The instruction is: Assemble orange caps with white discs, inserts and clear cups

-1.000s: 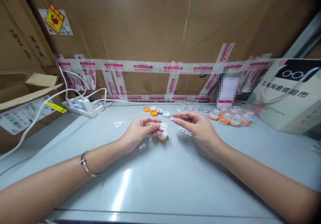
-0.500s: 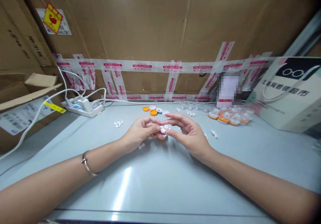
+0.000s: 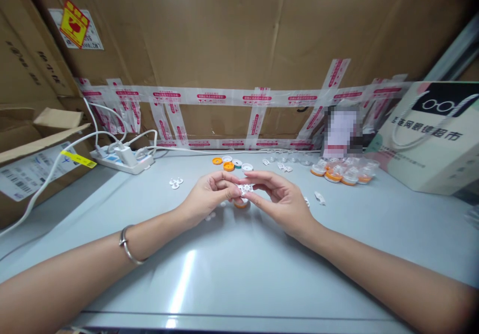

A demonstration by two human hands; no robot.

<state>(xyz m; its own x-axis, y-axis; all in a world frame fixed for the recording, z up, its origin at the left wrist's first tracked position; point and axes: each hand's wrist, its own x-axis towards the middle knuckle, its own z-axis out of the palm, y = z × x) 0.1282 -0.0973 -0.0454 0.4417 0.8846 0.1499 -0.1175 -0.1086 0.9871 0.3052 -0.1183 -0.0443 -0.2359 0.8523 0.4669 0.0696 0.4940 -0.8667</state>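
Observation:
My left hand (image 3: 209, 194) and my right hand (image 3: 281, 199) meet over the middle of the grey table (image 3: 239, 269). Between their fingertips both pinch a small white spoked plastic wheel (image 3: 246, 189). Just under it an orange-and-white cap (image 3: 240, 204) rests on the table, partly hidden by my fingers. Small white discs (image 3: 210, 216) lie below my left hand, and white plastic bits (image 3: 319, 197) lie to the right of my right hand.
Orange and white caps (image 3: 229, 164) lie behind my hands. Several clear-and-orange assembled pieces (image 3: 342, 171) sit at the back right beside a paper bag (image 3: 430, 139). A power strip (image 3: 121, 160) with cables stands at the back left. Taped cardboard boxes (image 3: 239, 50) wall the table.
My right hand moved left from the loose white parts and joined my left hand on the white wheel. The left hand stayed in place.

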